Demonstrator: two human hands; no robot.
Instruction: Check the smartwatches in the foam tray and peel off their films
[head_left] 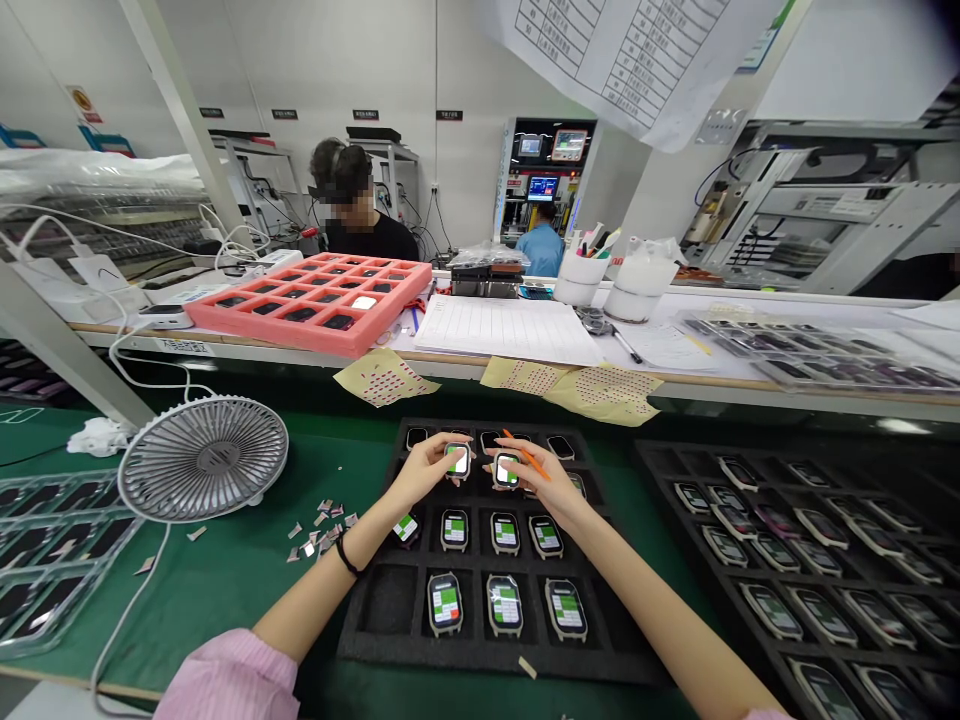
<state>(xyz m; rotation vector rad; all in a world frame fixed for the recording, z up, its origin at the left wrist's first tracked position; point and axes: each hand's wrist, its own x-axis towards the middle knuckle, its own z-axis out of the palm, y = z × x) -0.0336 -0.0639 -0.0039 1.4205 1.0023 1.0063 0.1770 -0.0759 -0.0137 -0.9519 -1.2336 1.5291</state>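
My left hand (433, 468) grips a smartwatch (457, 461) whose screen glows white and green. Beside it, my right hand (546, 484) has its fingers closed round a second smartwatch (507, 471), also lit. An orange stick-like tool, perhaps a pen (529, 456), is tucked in the right hand too. Both hands are over the upper part of a black foam tray (420, 655). In its compartments lie several watches, such as one at the front (505, 605), many with lit green and white screens. My hands partly hide the back rows.
Left of the tray are a grey fan (202, 458), scattered small pieces (321, 528) and a clear plastic tray (60, 560). Another black tray (675, 470) of watches lies right. A shelf holds a pink foam tray (292, 325) and paper sheets (510, 330). Two people sit beyond.
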